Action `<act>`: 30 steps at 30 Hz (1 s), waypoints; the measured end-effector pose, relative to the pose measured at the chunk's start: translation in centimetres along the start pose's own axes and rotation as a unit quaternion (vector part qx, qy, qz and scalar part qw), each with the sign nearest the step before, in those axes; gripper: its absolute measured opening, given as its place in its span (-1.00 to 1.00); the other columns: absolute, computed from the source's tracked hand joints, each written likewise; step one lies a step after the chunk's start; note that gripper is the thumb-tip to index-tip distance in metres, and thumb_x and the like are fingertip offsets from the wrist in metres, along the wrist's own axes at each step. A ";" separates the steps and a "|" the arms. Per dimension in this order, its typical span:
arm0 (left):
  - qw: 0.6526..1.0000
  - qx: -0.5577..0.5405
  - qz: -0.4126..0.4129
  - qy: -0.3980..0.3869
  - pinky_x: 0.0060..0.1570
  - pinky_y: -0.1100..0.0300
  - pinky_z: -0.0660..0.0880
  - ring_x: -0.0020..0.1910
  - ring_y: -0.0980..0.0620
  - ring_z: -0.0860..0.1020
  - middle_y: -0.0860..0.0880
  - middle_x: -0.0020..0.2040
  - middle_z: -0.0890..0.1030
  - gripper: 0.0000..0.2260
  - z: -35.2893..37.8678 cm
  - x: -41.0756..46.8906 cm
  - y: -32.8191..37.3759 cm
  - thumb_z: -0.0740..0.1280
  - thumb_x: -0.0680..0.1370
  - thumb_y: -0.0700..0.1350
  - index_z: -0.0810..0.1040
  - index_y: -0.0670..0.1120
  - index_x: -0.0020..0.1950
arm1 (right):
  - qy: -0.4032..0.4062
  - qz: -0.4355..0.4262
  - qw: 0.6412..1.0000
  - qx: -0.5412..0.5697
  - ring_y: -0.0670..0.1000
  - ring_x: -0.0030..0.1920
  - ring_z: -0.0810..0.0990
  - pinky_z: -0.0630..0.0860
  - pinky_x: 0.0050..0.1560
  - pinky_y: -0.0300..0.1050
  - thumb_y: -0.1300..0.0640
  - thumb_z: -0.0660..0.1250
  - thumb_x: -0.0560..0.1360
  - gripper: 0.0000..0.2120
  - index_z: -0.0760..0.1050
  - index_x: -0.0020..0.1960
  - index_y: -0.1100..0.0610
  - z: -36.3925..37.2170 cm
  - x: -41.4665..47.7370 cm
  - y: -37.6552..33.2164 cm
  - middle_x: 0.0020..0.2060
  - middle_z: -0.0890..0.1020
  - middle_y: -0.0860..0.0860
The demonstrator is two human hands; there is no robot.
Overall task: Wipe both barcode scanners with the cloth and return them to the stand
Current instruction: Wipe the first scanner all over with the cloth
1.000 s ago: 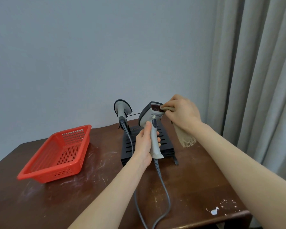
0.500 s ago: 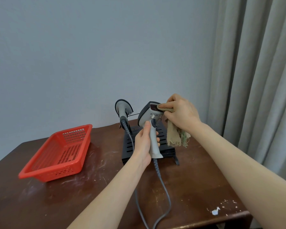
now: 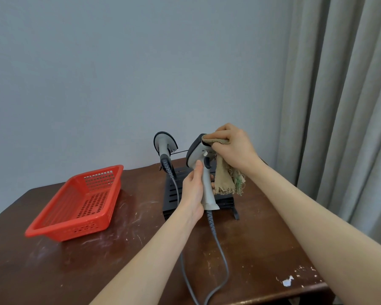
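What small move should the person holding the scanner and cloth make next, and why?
Probably draw the cloth down from the head of the held scanner toward its trigger. The right hand presses it only on the head, while the left hand grips the handle.

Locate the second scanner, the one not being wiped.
Head view, centre: the second scanner sits upright at the back-left of the black stand, left of the held scanner, right of the red basket.

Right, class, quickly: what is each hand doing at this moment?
Left hand: closed around the handle of the scanner, holding it upright.
Right hand: closed on the cloth, pressing it against the scanner's head.
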State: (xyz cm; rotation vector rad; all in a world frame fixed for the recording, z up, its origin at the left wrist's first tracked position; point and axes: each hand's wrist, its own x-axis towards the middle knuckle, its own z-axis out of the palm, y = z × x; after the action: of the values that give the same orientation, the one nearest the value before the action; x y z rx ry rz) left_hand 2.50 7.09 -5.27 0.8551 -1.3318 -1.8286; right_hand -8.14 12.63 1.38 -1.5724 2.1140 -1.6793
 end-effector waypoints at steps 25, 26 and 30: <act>1.000 -0.007 0.023 -0.001 -0.37 0.16 0.48 -0.43 0.05 0.50 -0.06 -0.29 0.54 -0.68 -0.2 0.2 0.1 0.24 0.58 0.12 0.52 -0.15 0.02 | -0.036 0.017 0.998 0.042 -0.01 0.00 0.54 0.46 -0.03 -0.20 0.27 0.28 0.43 -0.69 0.58 -0.22 -0.14 -0.5 0.2 -0.1 -0.09 0.56 -0.05; 1.000 -0.005 0.026 0.000 -0.37 0.16 0.48 -0.42 0.05 0.49 -0.06 -0.29 0.54 -0.69 -0.2 0.2 0.1 0.24 0.58 0.11 0.51 -0.14 0.00 | -0.037 0.011 0.999 0.018 0.00 0.00 0.54 0.48 -0.01 -0.13 0.25 0.28 0.43 -0.68 0.55 -0.27 -0.18 -0.6 0.2 -0.1 -0.08 0.57 -0.04; 0.999 -0.001 0.033 -0.004 -0.38 0.16 0.46 -0.42 0.04 0.48 -0.07 -0.28 0.54 -0.69 -0.1 0.2 -0.2 0.24 0.58 0.11 0.51 -0.15 0.00 | -0.035 0.002 0.994 -0.104 0.02 -0.03 0.52 0.46 -0.05 -0.06 0.16 0.28 0.44 -0.76 0.53 -0.26 -0.18 -1.2 0.4 0.0 -0.07 0.55 -0.07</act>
State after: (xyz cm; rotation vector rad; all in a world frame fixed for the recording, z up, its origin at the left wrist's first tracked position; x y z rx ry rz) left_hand 2.46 6.94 -5.48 0.7954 -1.3463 -1.7840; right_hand -8.95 13.18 2.11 -1.6483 2.3189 -1.4187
